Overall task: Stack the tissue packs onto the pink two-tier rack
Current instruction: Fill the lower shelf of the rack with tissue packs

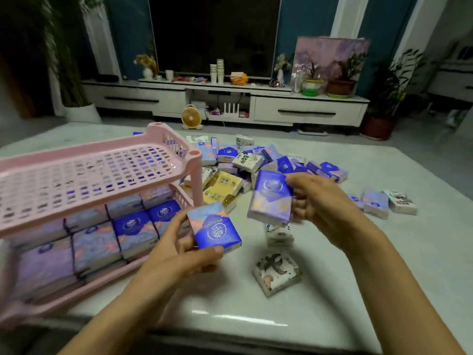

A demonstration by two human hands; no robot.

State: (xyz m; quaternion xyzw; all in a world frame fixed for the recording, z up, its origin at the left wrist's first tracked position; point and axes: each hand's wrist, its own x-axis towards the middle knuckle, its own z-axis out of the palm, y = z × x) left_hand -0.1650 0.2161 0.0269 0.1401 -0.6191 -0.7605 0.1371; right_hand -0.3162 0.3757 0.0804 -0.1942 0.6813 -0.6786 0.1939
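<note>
Left hand point(179, 254) pinches a blue tissue pack point(215, 230) mid-frame; right hand point(314, 201) grips a second pack point(271, 198). Lower tier point(115, 278) of the pink rack point(197, 183) looks full, so top tier point(76, 180) next.

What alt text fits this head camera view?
Two hands each hold a tissue pack above a white table: the left hand a blue-and-pink pack, the right hand a darker blue pack. A pink two-tier rack at left holds packs on its lower tier; loose packs lie behind.

Home living room — dark television point(215, 34), white media console point(307, 108), potted plants point(341, 80)
</note>
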